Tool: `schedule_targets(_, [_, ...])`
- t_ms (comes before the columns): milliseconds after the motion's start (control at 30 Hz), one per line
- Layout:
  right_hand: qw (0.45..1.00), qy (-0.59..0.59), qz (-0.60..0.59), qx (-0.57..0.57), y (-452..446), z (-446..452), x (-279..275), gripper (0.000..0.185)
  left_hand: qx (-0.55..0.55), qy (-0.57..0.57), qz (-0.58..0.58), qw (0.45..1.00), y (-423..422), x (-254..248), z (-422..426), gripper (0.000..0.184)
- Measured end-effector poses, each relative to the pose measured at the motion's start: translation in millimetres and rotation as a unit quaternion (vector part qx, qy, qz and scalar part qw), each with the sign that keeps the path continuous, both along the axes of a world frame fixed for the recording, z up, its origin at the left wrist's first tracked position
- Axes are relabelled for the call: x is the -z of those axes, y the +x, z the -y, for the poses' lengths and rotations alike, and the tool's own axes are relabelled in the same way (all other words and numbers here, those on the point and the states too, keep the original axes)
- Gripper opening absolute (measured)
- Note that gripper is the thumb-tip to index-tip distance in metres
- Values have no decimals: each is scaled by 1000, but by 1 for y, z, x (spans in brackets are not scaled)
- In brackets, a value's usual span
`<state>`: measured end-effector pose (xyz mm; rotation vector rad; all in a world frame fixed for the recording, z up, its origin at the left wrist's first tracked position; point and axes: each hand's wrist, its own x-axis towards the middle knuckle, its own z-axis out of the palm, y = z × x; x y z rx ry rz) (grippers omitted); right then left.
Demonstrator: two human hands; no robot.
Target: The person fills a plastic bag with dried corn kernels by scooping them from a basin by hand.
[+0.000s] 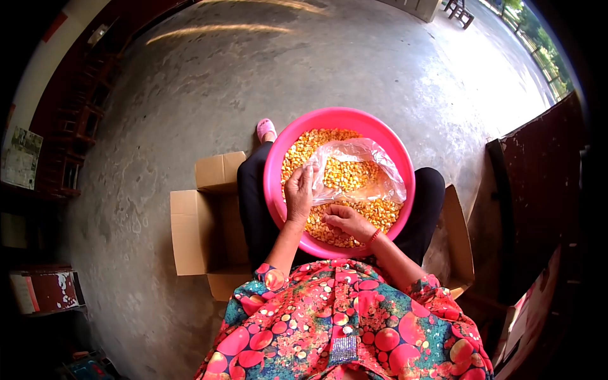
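A pink basin point(274, 183) rests on my lap, with loose yellow corn kernels point(383, 214) in it. On the kernels lies a clear plastic bag point(387, 180), its opening spread and corn inside it. My left hand point(299, 190) is closed on the bag's left edge. Just below the bag, my right hand point(347, 221) is over the loose kernels with its fingers curled together; whether anything is inside them is hidden.
An open cardboard box point(189, 233) stands on the floor to the left, another box point(457, 237) to the right. Wooden chairs point(82, 126) line the left wall. A pink shoe point(265, 128) shows beyond the basin's upper left.
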<state>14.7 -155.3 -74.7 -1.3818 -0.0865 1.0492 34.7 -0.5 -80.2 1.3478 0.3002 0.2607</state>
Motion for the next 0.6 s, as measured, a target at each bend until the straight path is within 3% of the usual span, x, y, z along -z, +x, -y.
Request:
schedule_targets(133, [993, 61, -47, -91, 3, 7, 0, 16, -1, 4, 6, 1000, 0, 1, -1, 24])
schedule_targets(300, [978, 153, -125, -67, 17, 14, -40, 20, 1, -3, -5, 1000, 0, 2, -1, 24])
schedule_targets(467, [980, 154, -50, 114, 66, 30, -45, 17, 3, -3, 1, 1000, 0, 1, -2, 24])
schedule_targets(600, [970, 74, 24, 232, 101, 44, -30, 12, -15, -20, 36, 999, 1, 6, 0, 24])
